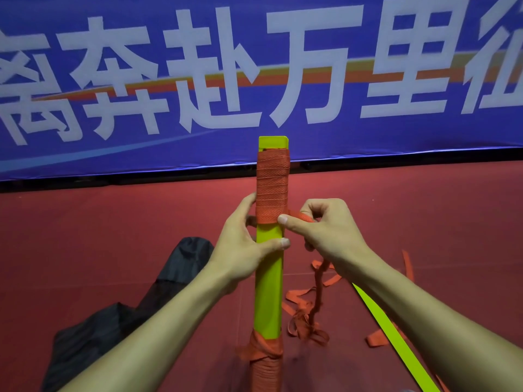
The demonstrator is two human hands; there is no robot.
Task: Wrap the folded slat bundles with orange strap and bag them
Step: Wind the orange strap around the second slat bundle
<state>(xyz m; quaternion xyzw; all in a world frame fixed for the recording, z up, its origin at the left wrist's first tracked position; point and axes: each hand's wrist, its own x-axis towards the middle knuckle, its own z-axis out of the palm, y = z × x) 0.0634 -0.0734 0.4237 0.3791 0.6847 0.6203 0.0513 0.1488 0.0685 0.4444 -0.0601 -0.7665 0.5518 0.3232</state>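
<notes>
A neon yellow folded slat bundle (268,284) stands upright in the middle of the head view. Orange strap (273,182) is wound closely round its upper part, and more orange strap is bunched round its lower end. My left hand (240,247) grips the bundle just below the upper winding, thumb across the front. My right hand (322,230) pinches the strap's free run where it leaves the bundle on the right. The loose strap tail (308,312) hangs down from that hand and lies tangled on the floor.
A black bag (119,315) lies crumpled on the red floor (113,222) at the lower left. A single yellow slat (396,335) lies diagonally at the lower right, partly under my right forearm. A blue banner (254,80) with white characters closes off the back.
</notes>
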